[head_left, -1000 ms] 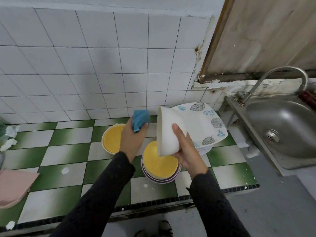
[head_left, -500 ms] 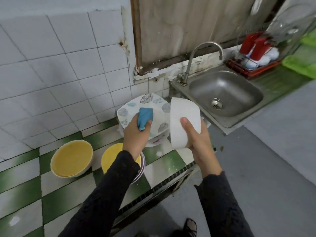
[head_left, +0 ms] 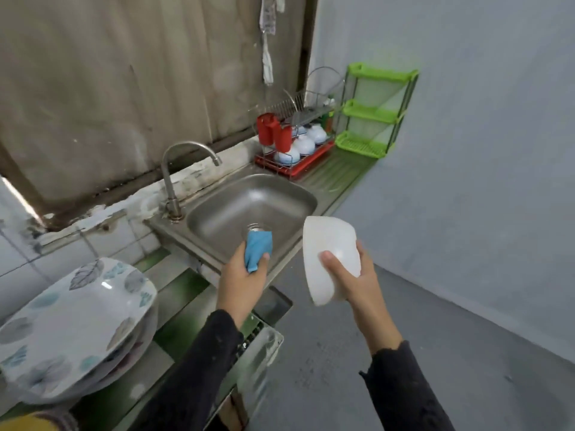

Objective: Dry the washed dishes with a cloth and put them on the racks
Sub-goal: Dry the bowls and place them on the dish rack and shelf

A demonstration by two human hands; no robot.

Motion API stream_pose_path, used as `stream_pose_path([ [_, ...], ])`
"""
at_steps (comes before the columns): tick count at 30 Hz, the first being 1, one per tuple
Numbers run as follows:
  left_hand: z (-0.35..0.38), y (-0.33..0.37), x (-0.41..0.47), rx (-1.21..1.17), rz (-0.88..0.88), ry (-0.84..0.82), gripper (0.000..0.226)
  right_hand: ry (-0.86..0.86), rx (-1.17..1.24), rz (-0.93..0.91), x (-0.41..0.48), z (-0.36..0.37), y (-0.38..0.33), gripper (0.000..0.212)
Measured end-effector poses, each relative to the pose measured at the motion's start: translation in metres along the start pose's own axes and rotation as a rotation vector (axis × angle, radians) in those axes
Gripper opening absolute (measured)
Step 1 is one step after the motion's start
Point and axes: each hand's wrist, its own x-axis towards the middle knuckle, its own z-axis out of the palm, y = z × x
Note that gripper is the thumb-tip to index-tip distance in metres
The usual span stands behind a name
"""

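Note:
My right hand [head_left: 357, 276] grips a white bowl [head_left: 326, 253] turned on its side, thumb on its outer wall, in the air to the right of the sink. My left hand [head_left: 241, 279] holds a bunched blue cloth [head_left: 257, 248] over the sink's front edge. A red wire dish rack [head_left: 294, 164] with several white-and-blue bowls stands beyond the sink, and a green three-tier shelf rack [head_left: 373, 115] stands in the corner behind it. A leaf-patterned plate [head_left: 71, 325] tops a stack at the lower left.
A steel sink [head_left: 249, 206] with a curved tap [head_left: 174, 169] sits between the tiled counter [head_left: 177, 293] and the racks. Two red cups [head_left: 273, 132] hang on the red rack. A yellow bowl's edge [head_left: 28, 424] shows bottom left. Grey floor lies to the right.
The view has swung right, from the tiled counter with the yellow bowls to the sink and racks. Both hands moved right with it, still carrying the cloth and the white bowl.

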Motion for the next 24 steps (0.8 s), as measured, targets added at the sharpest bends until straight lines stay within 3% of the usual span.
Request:
stream_pose_path([
  [10, 0.189, 0.061, 0.074, 0.042, 0.098, -0.194, 0.022, 0.168, -0.193, -0.044, 0.125, -0.142, -0.031, 0.129],
  [18, 0.281, 0.072, 0.146, 0.077, 0.096, -0.237, 0.025, 0.201, -0.234, -0.011, 0.213, -0.19, -0.035, 0.132],
  [24, 0.356, 0.077, 0.233, 0.105, 0.103, -0.218, 0.029, 0.214, -0.289, -0.02, 0.305, -0.217, -0.041, 0.122],
])
